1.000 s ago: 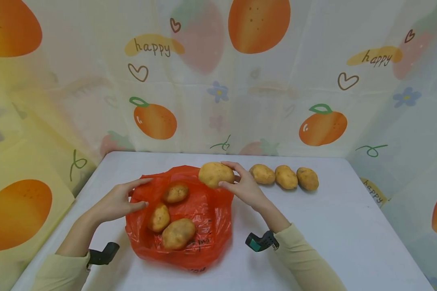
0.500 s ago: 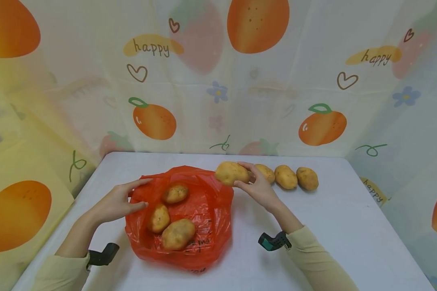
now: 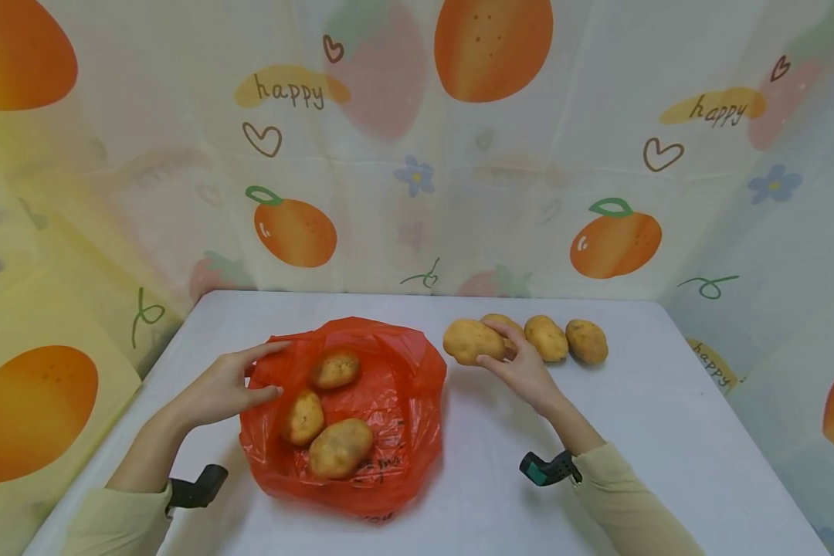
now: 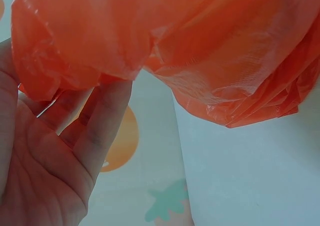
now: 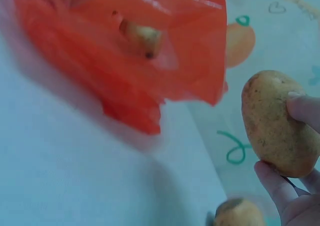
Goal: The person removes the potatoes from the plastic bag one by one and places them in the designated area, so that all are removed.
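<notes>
Red bag: the red bag (image 3: 420, 371) stands on the white worktop (image 3: 681, 417) with its mouth spread wide; black print shows on its front side.
Potatoes in bag: 3 pieces lie inside: the upper potato (image 3: 336, 369), the left potato (image 3: 304, 418) and the large potato (image 3: 341, 448), which is nearest to the person.
Left hand: the left hand (image 3: 218, 388) is at the left rim of the bag, thumb well apart from the fingers; the fingers are rather straight and touch the plastic.
Right hand: the right hand (image 3: 528, 374) pinches the held potato (image 3: 469, 342) between thumb and fingers.
Held potato: it is outside the bag, to the right of it and apart from it; in the head view it partly hides the first potato (image 3: 507, 327) of the row.
Row of potatoes: beside this one lie the middle potato (image 3: 546, 338) and the last potato (image 3: 587, 342), near the back edge of the worktop.
Wrists: each wears 1 black device, below a pale sleeve.
</notes>
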`<state>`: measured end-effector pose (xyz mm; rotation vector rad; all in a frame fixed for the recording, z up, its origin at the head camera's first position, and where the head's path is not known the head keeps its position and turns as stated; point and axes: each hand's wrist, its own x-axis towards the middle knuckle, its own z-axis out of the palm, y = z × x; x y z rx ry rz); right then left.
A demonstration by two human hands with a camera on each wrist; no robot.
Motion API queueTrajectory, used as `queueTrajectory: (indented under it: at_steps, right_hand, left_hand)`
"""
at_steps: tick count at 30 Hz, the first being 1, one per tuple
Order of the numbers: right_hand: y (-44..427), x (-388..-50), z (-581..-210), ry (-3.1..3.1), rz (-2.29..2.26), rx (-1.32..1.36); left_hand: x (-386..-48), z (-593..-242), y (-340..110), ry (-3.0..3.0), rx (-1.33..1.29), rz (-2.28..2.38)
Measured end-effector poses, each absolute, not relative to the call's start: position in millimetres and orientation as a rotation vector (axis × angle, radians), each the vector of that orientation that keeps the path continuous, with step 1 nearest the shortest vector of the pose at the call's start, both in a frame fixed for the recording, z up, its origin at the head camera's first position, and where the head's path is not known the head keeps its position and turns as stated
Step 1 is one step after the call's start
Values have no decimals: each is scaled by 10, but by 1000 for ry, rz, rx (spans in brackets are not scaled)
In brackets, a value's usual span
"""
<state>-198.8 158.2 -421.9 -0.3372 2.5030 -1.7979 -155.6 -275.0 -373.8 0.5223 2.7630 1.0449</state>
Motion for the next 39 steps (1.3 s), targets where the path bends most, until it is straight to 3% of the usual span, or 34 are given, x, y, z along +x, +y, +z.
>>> queueTrajectory:
  at_steps: [18,39]
  right_hand:
    - [1988,-1893,-4616,2578,-1711,-155]
    - [2256,-1903,-4793,2597,-1635,-9]
  left_hand:
    - [-1545,-3722,-2750,2731,520,1066]
    - [-1567,-3756,-2755,2695,496,1105]
